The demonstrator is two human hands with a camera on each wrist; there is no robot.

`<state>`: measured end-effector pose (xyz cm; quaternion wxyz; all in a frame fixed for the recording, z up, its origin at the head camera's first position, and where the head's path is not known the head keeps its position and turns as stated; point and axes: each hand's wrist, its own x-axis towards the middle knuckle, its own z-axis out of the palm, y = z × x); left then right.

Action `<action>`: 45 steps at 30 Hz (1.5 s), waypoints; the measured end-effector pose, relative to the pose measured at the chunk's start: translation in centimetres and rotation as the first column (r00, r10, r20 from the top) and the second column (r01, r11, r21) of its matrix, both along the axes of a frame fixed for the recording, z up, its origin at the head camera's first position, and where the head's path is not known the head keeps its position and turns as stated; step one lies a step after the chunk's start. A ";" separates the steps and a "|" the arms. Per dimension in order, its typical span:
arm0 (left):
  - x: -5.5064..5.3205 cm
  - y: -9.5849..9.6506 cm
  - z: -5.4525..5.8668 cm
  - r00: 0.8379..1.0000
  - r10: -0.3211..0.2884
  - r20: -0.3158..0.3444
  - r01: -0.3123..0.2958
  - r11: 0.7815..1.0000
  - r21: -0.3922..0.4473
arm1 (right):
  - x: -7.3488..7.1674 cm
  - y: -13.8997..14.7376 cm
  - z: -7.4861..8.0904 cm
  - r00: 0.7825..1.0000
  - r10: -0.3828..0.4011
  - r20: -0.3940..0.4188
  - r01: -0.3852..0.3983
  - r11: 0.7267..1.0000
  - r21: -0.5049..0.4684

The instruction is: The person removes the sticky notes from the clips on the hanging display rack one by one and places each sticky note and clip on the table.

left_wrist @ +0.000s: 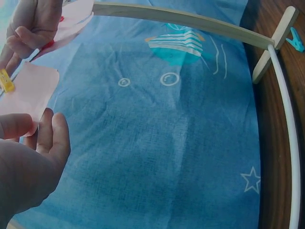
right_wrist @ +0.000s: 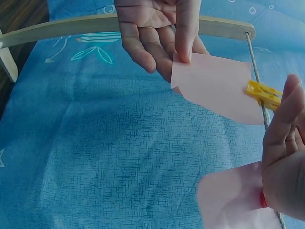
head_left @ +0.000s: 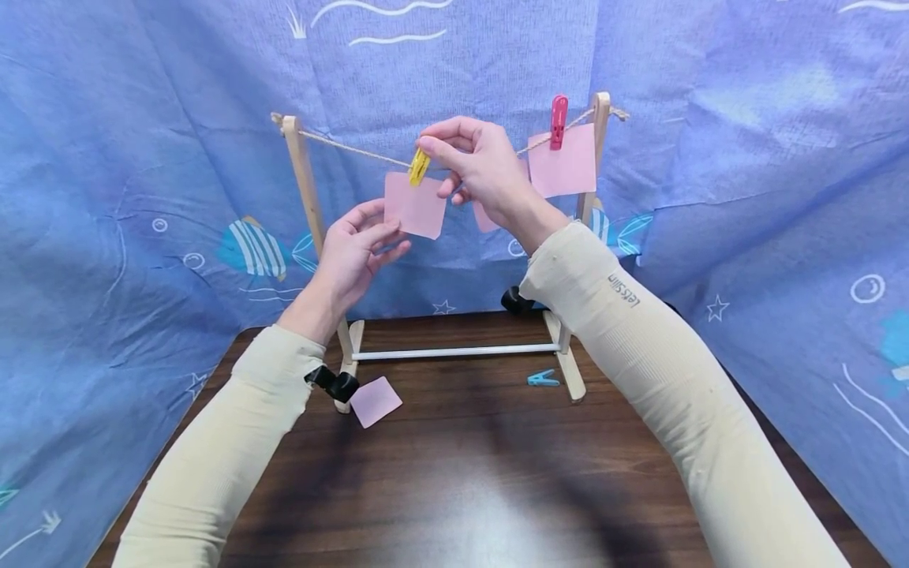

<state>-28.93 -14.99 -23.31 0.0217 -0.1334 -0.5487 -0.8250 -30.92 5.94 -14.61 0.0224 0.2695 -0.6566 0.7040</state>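
A square pink paper (head_left: 415, 207) hangs at the rope (head_left: 351, 148), its lower corner pinched between thumb and fingers of my left hand (head_left: 353, 244). My right hand (head_left: 483, 162) pinches the yellow clothespin (head_left: 419, 167), whose jaws overlap the paper's top edge at the rope in the right wrist view. Behind the right hand another pink paper (right_wrist: 233, 195) hangs with a red clip (right_wrist: 263, 199) partly hidden by that hand. Farther right, a red clothespin (head_left: 559, 122) holds a pink paper (head_left: 563, 162) on the rope.
The rope runs between two wooden posts (head_left: 304, 177) joined low down by a white rod (head_left: 454, 352). A loose pink paper (head_left: 375, 401) lies by the left foot, and a blue clothespin (head_left: 543, 379) lies by the right one on the dark table (head_left: 440, 450). Blue cloth (head_left: 177, 102) hangs behind.
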 end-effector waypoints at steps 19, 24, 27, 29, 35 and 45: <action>0.2 0.1 -0.2 1.000 -0.020 0.013 0.020 1.000 0.007 | 0.1 0.6 -0.2 0.995 -0.098 -0.018 0.088 0.953 -0.289; 0.4 -0.2 -0.1 0.999 -0.038 0.023 0.037 0.999 0.033 | 0.2 1.1 -0.5 0.997 -0.078 -0.020 0.070 0.961 -0.267; 0.5 -0.3 -0.2 0.999 -0.048 0.024 0.047 0.998 0.044 | 0.3 1.4 -0.6 0.997 -0.068 -0.024 0.060 0.968 -0.243; 0.6 -0.4 -0.3 0.999 -0.049 0.023 0.048 0.998 0.030 | 0.5 1.6 -0.7 0.998 -0.057 -0.018 0.051 0.975 -0.217; 1.0 -0.7 -0.9 0.999 -0.049 0.016 0.049 0.997 -0.056 | 0.9 2.8 -1.3 1.000 -0.021 0.021 0.022 0.996 -0.081; 2.0 -1.8 -1.7 0.992 -0.127 0.023 0.129 0.985 -0.114 | 1.5 5.0 -2.9 0.999 0.048 0.010 -0.048 0.999 0.009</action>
